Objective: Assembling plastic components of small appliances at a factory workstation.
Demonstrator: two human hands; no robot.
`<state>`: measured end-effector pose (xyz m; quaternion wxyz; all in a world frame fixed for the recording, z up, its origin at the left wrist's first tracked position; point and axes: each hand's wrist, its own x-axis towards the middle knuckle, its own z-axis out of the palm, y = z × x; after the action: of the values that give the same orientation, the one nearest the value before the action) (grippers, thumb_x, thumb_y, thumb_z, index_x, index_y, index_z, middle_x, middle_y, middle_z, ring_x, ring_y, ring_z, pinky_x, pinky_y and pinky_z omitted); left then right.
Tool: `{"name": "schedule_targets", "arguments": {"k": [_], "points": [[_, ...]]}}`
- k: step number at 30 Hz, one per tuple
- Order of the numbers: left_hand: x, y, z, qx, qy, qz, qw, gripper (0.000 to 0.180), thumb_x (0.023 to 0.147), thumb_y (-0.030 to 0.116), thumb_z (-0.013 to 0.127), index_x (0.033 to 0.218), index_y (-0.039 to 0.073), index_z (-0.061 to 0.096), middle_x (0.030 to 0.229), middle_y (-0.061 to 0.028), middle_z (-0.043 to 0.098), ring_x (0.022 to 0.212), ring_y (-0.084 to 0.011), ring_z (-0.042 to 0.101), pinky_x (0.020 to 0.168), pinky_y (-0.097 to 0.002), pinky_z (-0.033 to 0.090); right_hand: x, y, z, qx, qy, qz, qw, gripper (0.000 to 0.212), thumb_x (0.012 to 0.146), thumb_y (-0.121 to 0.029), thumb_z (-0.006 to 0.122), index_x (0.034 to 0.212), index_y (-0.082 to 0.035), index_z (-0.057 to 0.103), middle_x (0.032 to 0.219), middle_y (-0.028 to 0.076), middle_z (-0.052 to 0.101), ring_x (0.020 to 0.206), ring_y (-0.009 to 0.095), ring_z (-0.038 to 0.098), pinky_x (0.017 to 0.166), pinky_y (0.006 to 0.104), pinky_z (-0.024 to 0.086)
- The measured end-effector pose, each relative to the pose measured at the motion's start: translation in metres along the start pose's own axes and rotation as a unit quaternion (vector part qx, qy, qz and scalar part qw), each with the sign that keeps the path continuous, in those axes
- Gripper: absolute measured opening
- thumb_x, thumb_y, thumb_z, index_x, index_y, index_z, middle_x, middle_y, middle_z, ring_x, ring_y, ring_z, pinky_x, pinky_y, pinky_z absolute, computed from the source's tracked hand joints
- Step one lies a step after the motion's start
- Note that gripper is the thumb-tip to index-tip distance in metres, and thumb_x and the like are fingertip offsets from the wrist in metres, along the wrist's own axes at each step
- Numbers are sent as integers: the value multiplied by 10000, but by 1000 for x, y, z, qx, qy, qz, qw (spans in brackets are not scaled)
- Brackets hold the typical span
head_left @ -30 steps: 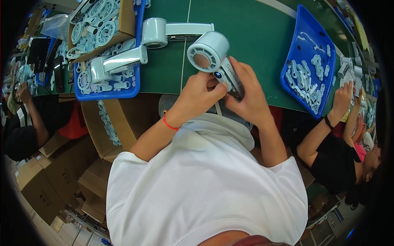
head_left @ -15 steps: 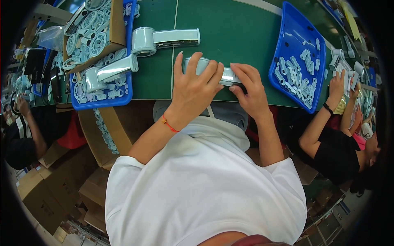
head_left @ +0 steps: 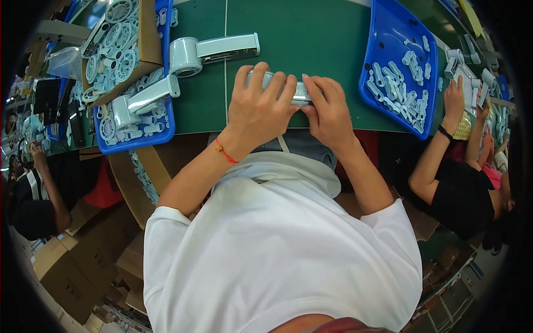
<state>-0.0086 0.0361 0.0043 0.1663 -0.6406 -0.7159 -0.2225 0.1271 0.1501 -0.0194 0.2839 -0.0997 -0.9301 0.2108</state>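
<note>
Both hands grip a glossy white plastic housing (head_left: 301,93) with a long handle, just above the near edge of the green table. My left hand (head_left: 252,108) is closed over its left part, fingers draped across the top and covering most of it. On the handle's right end, my right hand (head_left: 328,114) pinches with thumb and fingers. Beyond my left hand lies a similar white housing (head_left: 229,47), a round cup joined to a straight handle with an open side. Another such housing (head_left: 145,99) rests on the small parts in the left blue tray (head_left: 139,143).
A cardboard box (head_left: 151,33) full of pale ring-shaped parts stands over the left tray. To the right, a blue tray (head_left: 383,39) holds many small pale clips (head_left: 397,91). Co-workers' hands are busy at the far right (head_left: 453,105) and far left (head_left: 38,155). Cartons stand below the table.
My right hand has come in closer to my left, and its fingers now cover more of the handle's end. The whole view has shifted slightly.
</note>
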Motion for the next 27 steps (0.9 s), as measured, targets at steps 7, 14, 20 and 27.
{"name": "schedule_targets", "arguments": {"k": [7, 14, 20, 27], "points": [[-1, -4, 6, -11, 49, 15, 999, 413, 603, 278, 738, 927, 43, 638, 903, -78, 611, 912, -313, 534, 781, -457, 418, -1, -1, 4, 7, 25, 13, 1000, 493, 687, -17, 649, 1172, -1, 562, 1079, 157, 538, 972, 342, 522, 839, 405, 450], [-3, -1, 3, -21, 27, -13, 999, 415, 622, 286, 734, 955, 58, 637, 972, -68, 613, 996, -304, 523, 860, -475, 395, 4, -2, -2, -2, 6, 14, 1000, 546, 680, -90, 692, 1200, -29, 537, 1086, 149, 549, 982, 327, 529, 850, 414, 437], [-7, -1, -10, -38, 75, -71, 994, 461, 631, 311, 741, 1019, 83, 644, 1109, -54, 585, 1112, -310, 477, 952, -475, 347, 14, -15, -22, 63, -96, 101, 988, 515, 704, -218, 732, 1140, -7, 558, 986, 150, 599, 873, 302, 585, 768, 375, 471], [-14, 5, -13, -278, 150, -195, 929, 646, 697, 254, 785, 1236, 38, 502, 1314, -157, 381, 1129, -297, 454, 839, -317, 467, 17, -31, -33, 108, -61, 139, 982, 531, 716, -281, 746, 1114, 17, 561, 931, 172, 618, 784, 310, 612, 692, 350, 493]]}}
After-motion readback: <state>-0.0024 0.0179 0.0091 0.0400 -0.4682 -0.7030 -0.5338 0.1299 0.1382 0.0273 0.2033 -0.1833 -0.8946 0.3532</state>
